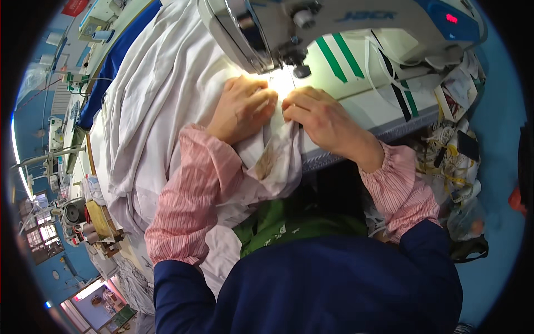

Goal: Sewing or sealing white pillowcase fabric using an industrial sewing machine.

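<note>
A worker's right hand (322,119) pinched white cloth (161,106) beneath a lit sewing machine (356,25); the left hand's (243,108) fingers curled together on it, their grip hidden. The cloth draped across the table's (370,111) left side.

White fabric (150,111) with a brownish patch (270,161), pink striped sleeve covers (186,192), navy top (334,284), green strips (331,60), red machine display (451,18)

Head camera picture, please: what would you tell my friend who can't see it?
A left hand and a right hand touch white cloth by the bright light of a sewing machine. The cloth spreads in folds to the left, with a brown smudge below the hands; the person wears pink striped sleeves.
</note>
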A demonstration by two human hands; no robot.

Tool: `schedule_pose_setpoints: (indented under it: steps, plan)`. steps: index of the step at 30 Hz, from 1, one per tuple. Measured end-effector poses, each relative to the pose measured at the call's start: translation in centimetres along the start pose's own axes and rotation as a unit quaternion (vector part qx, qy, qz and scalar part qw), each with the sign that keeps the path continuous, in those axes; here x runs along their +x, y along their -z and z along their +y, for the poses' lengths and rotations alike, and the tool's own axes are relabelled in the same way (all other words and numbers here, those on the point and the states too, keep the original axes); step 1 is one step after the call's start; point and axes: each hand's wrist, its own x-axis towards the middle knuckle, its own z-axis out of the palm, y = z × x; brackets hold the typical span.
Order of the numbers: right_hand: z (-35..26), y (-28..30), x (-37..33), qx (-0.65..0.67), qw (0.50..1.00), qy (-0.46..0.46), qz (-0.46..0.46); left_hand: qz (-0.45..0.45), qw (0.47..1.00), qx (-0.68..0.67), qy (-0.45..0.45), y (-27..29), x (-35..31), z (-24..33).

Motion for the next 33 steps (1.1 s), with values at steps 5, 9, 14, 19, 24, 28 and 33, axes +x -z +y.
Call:
schedule_pose_setpoints:
  steps: [5, 9, 14, 19, 24, 28, 33]
  plan:
    - [-3.7, -0.5, -2.7, -0.011, 1.000, 0.006, -0.005, -0.050, 0.998, 0.006, -0.036, 1.6, -0.6, 3.5]
    - [-9.1, -1.0, -10.1, -0.027, 0.999, 0.031, -0.028, -0.132, 0.990, -0.021, -0.049, 2.8, -3.9, 9.4]
    - [-10.6, -1.1, -12.8, 0.143, 0.951, -0.157, 0.224, -0.100, 0.995, -0.017, -0.011, 2.7, -7.6, 12.1]
    - [-7.0, -1.0, -4.9, -0.117, 0.952, -0.208, 0.192, 0.033, 0.989, -0.053, 0.135, 1.9, -8.1, 11.5]
    - [-4.1, -4.4, 0.9, -0.193, 0.944, -0.200, 0.179, 0.077, 0.961, -0.098, 0.246, 1.5, -8.4, 10.5]
    - [-4.7, -6.0, 2.1, 0.317, 0.813, -0.404, 0.273, 0.095, 0.946, -0.155, 0.268, 1.7, -9.1, 9.6]
    - [-9.9, -4.9, -3.5, 0.724, 0.546, -0.390, 0.161, 0.096, 0.937, -0.209, 0.263, 3.4, -11.4, 8.3]
